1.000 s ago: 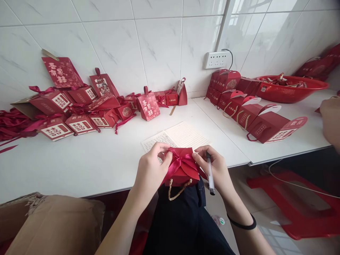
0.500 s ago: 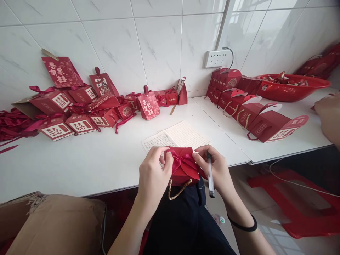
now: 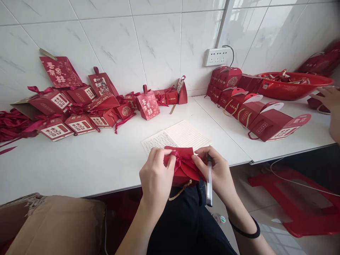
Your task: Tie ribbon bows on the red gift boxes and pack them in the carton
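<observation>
A small red gift box [image 3: 183, 180] rests at my lap by the table edge, with a gold rope handle [image 3: 181, 191] hanging from its near side. Across its top is a dark pink satin ribbon bow [image 3: 179, 161]. My left hand [image 3: 158, 173] pinches the bow's left side between thumb and fingertips. On the other side, my right hand [image 3: 217, 171] is closed at the ribbon and the box's upper right edge. A clear pen [image 3: 209, 184] with a black cap is also tucked in that hand, pointing down. My fingers hide part of the bow.
An open notebook [image 3: 177, 136] lies behind the box. Finished-looking red boxes [image 3: 82, 124] crowd the left, and open-topped boxes [image 3: 268, 124] line the right. Farther right are a red basin [image 3: 292, 90] and another person's hand [image 3: 335, 113]. Below stand a cardboard box [image 3: 58, 223] and a red stool [image 3: 297, 209].
My left hand has shifted slightly right, covering more of the bow's left loop. The pen hangs a little more upright and lower. At far right the other person's hand has lifted, revealing a red box.
</observation>
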`<state>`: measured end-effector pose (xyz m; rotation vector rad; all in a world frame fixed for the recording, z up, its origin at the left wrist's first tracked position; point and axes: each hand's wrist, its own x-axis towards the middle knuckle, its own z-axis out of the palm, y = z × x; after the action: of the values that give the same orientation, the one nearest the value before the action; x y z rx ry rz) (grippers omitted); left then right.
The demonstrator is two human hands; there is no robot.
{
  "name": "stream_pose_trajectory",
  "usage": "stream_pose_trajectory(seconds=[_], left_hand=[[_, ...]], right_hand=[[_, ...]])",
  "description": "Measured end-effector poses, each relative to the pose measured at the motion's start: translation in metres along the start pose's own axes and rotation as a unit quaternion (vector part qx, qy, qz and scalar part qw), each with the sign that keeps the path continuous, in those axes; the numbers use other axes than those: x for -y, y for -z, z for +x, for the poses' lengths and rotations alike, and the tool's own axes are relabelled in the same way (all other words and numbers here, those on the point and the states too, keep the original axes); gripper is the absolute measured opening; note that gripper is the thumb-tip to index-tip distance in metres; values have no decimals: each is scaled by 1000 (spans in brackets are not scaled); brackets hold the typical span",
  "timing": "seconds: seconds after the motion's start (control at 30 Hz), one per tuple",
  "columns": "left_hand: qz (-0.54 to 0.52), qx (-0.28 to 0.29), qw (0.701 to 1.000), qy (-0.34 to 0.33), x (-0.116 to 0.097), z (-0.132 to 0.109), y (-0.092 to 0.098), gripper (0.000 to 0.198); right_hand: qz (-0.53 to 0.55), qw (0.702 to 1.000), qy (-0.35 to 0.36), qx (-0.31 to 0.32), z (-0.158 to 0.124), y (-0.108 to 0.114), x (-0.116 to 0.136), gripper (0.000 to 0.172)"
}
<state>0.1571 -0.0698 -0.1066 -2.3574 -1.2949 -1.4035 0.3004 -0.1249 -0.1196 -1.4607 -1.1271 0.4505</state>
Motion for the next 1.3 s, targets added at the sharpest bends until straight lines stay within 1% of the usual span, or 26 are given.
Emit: stream_pose_trajectory(seconds=[0.07, 0.17, 0.27, 0.37, 0.43, 0.53, 0.57, 0.63, 0.67, 0.7, 0.73, 0.77, 0.83, 0.9, 0.93, 1.0, 1.13, 1.2, 1.3], left_hand=[[-31, 4, 999, 8, 0, 0, 0, 7], [-73, 27, 997, 28, 2, 1, 3, 11], [-133, 79, 986, 66, 6, 3, 9, 13], [-193, 143, 965, 109, 8, 5, 16, 13], [-211, 156, 956, 129, 8, 5, 19, 12], [-223, 143, 954, 138, 7, 2, 20, 9], [-222, 137, 956, 137, 7, 1, 19, 7], [-213, 123, 961, 127, 7, -2, 17, 5], [-204, 111, 965, 119, 7, -3, 15, 4], [-193, 95, 970, 109, 7, -4, 13, 4], [-181, 78, 975, 98, 8, -5, 11, 5], [-169, 62, 980, 86, 8, -6, 9, 6], [-156, 43, 984, 71, 9, -7, 7, 7], [-165, 47, 983, 70, 10, -6, 7, 9], [-174, 51, 980, 76, 10, -5, 8, 9], [-194, 65, 975, 91, 11, -4, 11, 9], [-210, 88, 969, 99, 10, -4, 17, 8], [-190, 83, 975, 75, 10, -6, 17, 9], [-119, 51, 991, 12, 10, -9, 13, 12]], right_hand=[[1, 1000, -2, -1, 1, 0, -1, 12], [2, 1000, -2, -4, 1, 0, 0, 14], [-1, 1000, -1, -6, 2, 1, 1, 16], [-7, 1000, -3, -6, 4, 2, 0, 18], [-17, 1000, -2, -3, 4, 2, -2, 18], [-50, 999, 7, -5, 3, 3, -4, 17], [-66, 997, 20, -19, 1, 3, -3, 17], [-110, 989, 69, -73, -3, 5, 2, 16], [-128, 981, 107, -102, -4, 6, 7, 14], [-138, 972, 148, -118, -6, 6, 12, 12], [-139, 965, 189, -114, -6, 5, 18, 10], [-133, 961, 226, -88, -6, 4, 24, 9], [-121, 955, 270, -1, -3, -1, 32, 11], [-136, 950, 272, 69, 2, -8, 35, 14], [-147, 949, 265, 87, 4, -11, 35, 14], [-163, 950, 246, 102, 8, -16, 33, 16], [-169, 955, 225, 94, 8, -20, 28, 15], [-177, 954, 233, 71, 7, -21, 25, 14], [-195, 946, 254, 41, 6, -23, 22, 15]])
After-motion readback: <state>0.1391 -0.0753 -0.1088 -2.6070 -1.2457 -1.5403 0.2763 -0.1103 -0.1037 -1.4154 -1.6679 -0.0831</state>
